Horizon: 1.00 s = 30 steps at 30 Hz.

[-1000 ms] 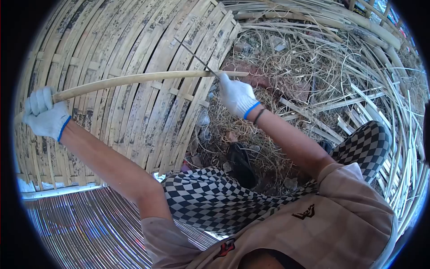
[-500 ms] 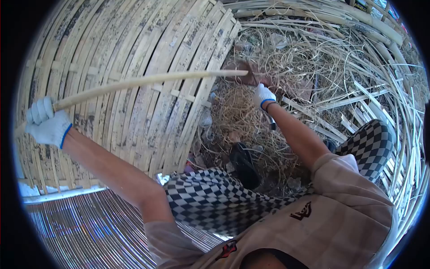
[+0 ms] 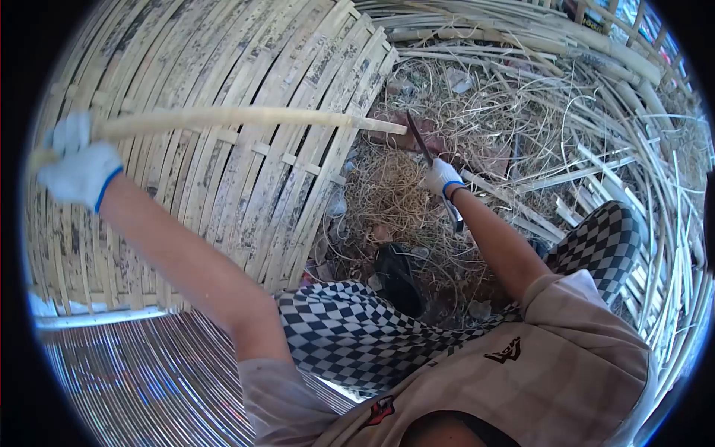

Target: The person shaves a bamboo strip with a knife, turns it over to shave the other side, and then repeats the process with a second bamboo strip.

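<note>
My left hand (image 3: 80, 164), in a white glove with a blue cuff, is closed around a long bamboo strip (image 3: 246, 117) near its far left end. The strip runs slightly curved across to the right, its pale cut tip above a reddish-brown block (image 3: 428, 138). In my right hand (image 3: 444, 177), gloved the same way, is a knife (image 3: 419, 138). Its dark blade points up and left, with its edge beside the strip's tip. The end of the knife's handle shows below my wrist.
A slatted bamboo panel (image 3: 201, 194) stands at the left. Thin shavings (image 3: 391, 186) litter the ground around a dark shoe (image 3: 398, 279). Long split strips (image 3: 633, 141) are heaped along the right side, and a ribbed, shiny surface (image 3: 156, 380) lies at the lower left.
My left hand has risen a little with the bamboo strip. My right hand has moved slightly down and right, and the knife blade now stands out upright beside the tip.
</note>
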### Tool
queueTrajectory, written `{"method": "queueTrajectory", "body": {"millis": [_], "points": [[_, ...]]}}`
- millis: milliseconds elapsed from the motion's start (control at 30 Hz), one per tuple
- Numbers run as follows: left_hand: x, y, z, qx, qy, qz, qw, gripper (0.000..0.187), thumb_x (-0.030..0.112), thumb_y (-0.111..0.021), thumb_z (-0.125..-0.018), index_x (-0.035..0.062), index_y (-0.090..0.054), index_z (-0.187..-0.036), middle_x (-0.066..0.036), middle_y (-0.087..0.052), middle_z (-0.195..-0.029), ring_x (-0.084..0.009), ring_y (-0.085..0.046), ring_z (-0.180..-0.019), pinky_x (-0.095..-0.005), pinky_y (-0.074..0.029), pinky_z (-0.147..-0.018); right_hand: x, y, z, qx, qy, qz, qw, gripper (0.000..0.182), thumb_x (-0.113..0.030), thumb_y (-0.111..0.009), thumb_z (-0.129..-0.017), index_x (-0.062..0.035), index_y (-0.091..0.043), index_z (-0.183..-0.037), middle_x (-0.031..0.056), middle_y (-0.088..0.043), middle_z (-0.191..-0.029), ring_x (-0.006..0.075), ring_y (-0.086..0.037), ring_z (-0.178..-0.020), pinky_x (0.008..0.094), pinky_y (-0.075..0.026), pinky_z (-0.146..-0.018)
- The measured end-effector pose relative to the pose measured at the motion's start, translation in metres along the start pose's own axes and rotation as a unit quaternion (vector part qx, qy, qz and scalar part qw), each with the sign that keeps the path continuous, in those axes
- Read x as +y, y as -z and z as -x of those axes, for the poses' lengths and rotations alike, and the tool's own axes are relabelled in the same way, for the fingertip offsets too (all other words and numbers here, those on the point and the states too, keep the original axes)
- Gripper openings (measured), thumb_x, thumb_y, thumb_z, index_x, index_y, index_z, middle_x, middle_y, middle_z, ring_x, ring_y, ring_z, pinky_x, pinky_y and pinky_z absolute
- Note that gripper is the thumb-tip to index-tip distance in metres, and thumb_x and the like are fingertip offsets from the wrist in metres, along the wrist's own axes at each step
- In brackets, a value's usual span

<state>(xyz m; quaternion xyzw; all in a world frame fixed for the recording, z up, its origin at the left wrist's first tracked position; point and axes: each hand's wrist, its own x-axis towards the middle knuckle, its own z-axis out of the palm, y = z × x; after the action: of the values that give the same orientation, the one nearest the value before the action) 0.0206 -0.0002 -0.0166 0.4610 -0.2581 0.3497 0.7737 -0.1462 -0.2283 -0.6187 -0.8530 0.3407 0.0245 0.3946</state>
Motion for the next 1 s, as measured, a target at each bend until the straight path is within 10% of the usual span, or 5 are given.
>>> {"method": "queueTrajectory", "body": {"millis": [167,500,633,900,1000], "points": [[-0.061,0.054,-0.107,-0.414,0.136,0.321,0.841,0.035,0.035,-0.04,-0.105,0.0008,-0.047,-0.103,-0.014,-0.056,-0.093,-0.031,-0.055,-0.087,-0.0526,-0.05,-0.087,0.002,0.018,0.045,-0.09,-0.019,-0.061,0.994,0.045,-0.037,-0.056,-0.094,0.0031,-0.069,-0.109,0.0283,-0.072,-0.097,0.0402,-0.071,-0.1,0.0459,-0.055,-0.084],[-0.004,-0.02,-0.003,-0.459,0.108,0.31,0.825,0.015,0.015,-0.051,-0.104,0.0013,-0.055,-0.099,-0.01,-0.055,-0.09,-0.0274,-0.054,-0.083,-0.0446,-0.05,-0.08,-0.208,0.195,0.165,0.189,0.263,-0.106,0.94,0.025,-0.024,-0.051,-0.101,-0.0016,-0.055,-0.11,0.0267,-0.064,-0.077,0.0466,-0.066,-0.073,0.0498,-0.051,-0.064],[0.022,-0.056,0.06,-0.332,0.105,0.331,0.877,0.019,0.033,-0.059,-0.105,0.0158,-0.054,-0.1,0.007,-0.039,-0.066,-0.0062,-0.034,-0.049,-0.0235,-0.027,-0.042,-0.292,0.262,0.227,0.248,0.409,-0.085,0.874,0.026,-0.024,-0.05,-0.103,0.0018,-0.052,-0.102,0.0281,-0.065,-0.076,0.0464,-0.067,-0.074,0.0514,-0.053,-0.067],[0.049,-0.06,0.085,-0.236,0.018,0.262,0.936,0.017,0.031,-0.06,-0.105,0.0176,-0.052,-0.097,0.009,-0.038,-0.064,-0.0032,-0.033,-0.047,-0.0218,-0.026,-0.039,-0.299,0.266,0.22,0.129,0.34,-0.006,0.932,0.034,-0.025,-0.047,-0.103,0.0065,-0.057,-0.111,0.0311,-0.067,-0.087,0.0462,-0.069,-0.089,0.0482,-0.057,-0.078],[0.056,-0.058,0.085,-0.289,0.268,0.469,0.79,0.018,0.031,-0.061,-0.104,0.0174,-0.052,-0.096,0.009,-0.039,-0.063,-0.0034,-0.034,-0.046,-0.0218,-0.026,-0.039,-0.301,0.273,0.239,0.115,0.291,-0.105,0.944,0.034,-0.024,-0.048,-0.102,0.0069,-0.057,-0.112,0.0322,-0.067,-0.088,0.0474,-0.069,-0.089,0.0501,-0.056,-0.078]]}}
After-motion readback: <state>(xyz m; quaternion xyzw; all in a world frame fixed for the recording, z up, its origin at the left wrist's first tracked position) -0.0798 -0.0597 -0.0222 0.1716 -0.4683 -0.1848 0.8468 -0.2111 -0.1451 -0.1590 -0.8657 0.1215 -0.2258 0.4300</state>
